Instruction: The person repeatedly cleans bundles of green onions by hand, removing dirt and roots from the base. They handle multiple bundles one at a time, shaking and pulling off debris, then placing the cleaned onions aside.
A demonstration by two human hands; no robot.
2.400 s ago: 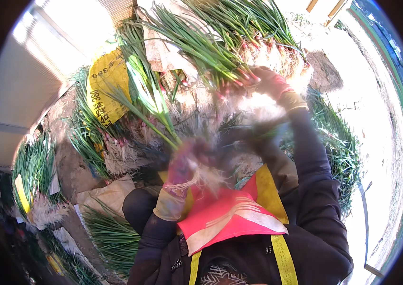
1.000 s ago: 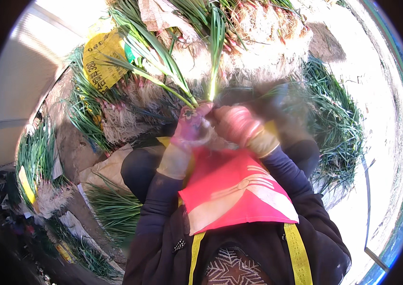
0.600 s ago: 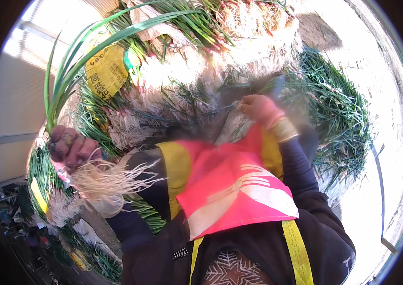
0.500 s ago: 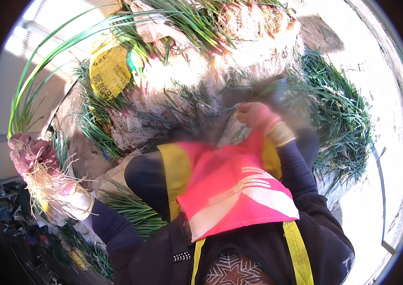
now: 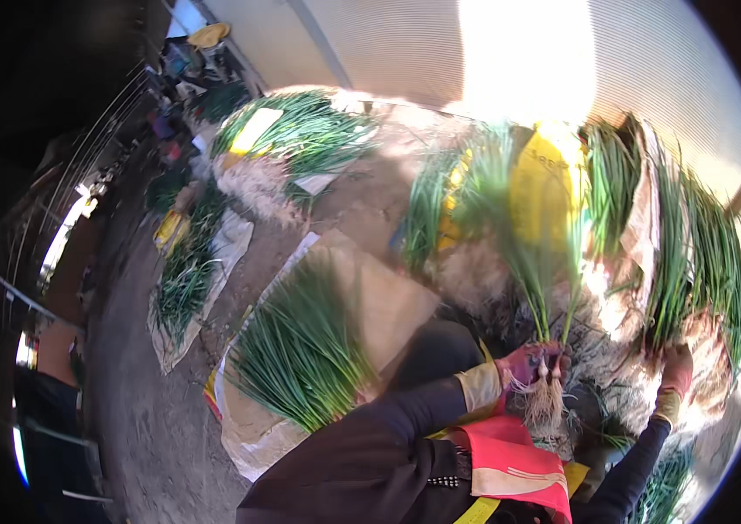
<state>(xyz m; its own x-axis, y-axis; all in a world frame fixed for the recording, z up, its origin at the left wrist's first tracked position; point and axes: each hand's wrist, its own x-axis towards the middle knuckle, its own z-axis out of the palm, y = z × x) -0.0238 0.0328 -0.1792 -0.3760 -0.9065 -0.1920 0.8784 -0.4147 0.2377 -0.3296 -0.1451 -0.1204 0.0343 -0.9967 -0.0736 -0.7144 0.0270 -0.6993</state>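
My left hand (image 5: 520,363), in a reddish glove, is closed around a few spring onions (image 5: 555,377). Their white bulbs and stringy roots hang below the fingers, and the long green leaves stand up, blurred, above. My right hand (image 5: 676,371), gloved alike, reaches to the stem bases of a large heap of spring onions (image 5: 672,262). Its fingers are closed around stems at the heap's near edge; how many they hold is hidden. A red apron (image 5: 514,463) with pale printing covers my lap, below the left hand.
To the left, a bunch of spring onions (image 5: 300,349) lies on a tan sheet (image 5: 383,293). Farther off are another heap (image 5: 322,131) and loose greens (image 5: 187,284) on a sack. A yellow sack (image 5: 545,196) stands by the ribbed wall (image 5: 388,44). Pale roots (image 5: 475,279) lie beyond my knee.
The view has swung left, bringing the laid-out bunch and far heaps in. My left hand, still holding spring onions, is now before my lap. My right hand has gone from above the apron to the heap.
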